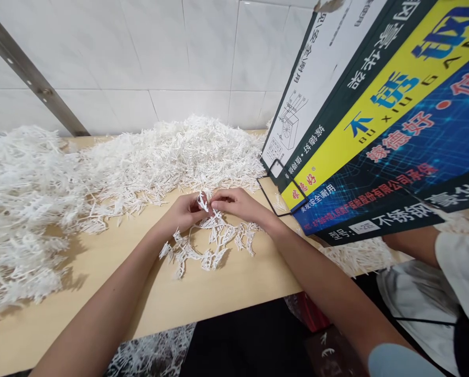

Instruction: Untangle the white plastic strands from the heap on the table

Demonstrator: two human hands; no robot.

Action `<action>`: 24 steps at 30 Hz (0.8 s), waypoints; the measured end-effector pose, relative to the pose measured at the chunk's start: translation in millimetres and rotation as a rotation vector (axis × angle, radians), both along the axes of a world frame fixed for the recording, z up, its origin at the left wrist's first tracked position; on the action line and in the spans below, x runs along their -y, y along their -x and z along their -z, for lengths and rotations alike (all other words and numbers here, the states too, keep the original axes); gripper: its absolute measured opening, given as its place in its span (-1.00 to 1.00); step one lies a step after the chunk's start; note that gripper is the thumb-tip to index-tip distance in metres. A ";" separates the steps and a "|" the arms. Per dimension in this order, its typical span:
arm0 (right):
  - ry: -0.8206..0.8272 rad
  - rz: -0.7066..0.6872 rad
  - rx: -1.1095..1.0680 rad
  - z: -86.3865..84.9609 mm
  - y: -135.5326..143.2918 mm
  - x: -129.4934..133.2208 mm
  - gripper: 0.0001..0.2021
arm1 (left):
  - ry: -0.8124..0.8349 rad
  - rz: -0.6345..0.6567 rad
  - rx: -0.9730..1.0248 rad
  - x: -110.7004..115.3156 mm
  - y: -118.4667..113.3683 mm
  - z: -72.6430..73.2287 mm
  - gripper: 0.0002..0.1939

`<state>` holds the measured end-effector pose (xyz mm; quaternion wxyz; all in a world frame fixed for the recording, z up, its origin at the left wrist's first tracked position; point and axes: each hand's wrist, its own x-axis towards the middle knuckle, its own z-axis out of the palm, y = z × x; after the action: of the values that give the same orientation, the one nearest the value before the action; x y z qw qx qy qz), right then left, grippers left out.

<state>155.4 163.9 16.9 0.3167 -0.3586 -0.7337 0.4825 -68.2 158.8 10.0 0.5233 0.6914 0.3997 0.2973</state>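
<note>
My left hand [184,210] and my right hand [240,203] meet over the table, fingers closed in a pinch. Between them is a white, branching, plastic-looking piece [204,201], partly covered by the fingers. My left fingers grip its left side; my right fingertips press at its right. A loose cluster of the same thin white branched pieces [214,246] hangs or lies just below both hands; whether it joins the held piece I cannot tell. Behind the hands a long heap of small white pieces [195,149] runs along the wall.
A bigger white tangle [18,209] covers the left of the wooden table [258,277]. A tall printed carton [375,120] stands at right beside a black wire stand [279,213]. Beyond it are a co-worker's arm and white sleeve [460,272]. A metal bracket [37,78] slants down the tiled wall.
</note>
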 end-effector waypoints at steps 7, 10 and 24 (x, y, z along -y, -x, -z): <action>-0.025 0.001 0.046 4.7 1.0 -2.5 -0.70 | 0.075 0.000 0.064 0.2 -2.2 -3.5 -0.65; 0.014 -0.068 -0.003 4.3 0.0 -2.2 -0.59 | 0.071 0.060 0.058 -0.4 -0.5 -7.2 -0.70; -0.022 0.098 -0.114 1.7 1.2 -0.7 -0.72 | 0.046 0.057 0.054 -2.4 4.1 0.7 -0.79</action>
<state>154.1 164.5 15.2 0.3849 -0.3627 -0.7013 0.4780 -72.3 161.1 9.3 0.5578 0.6820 0.3723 0.2917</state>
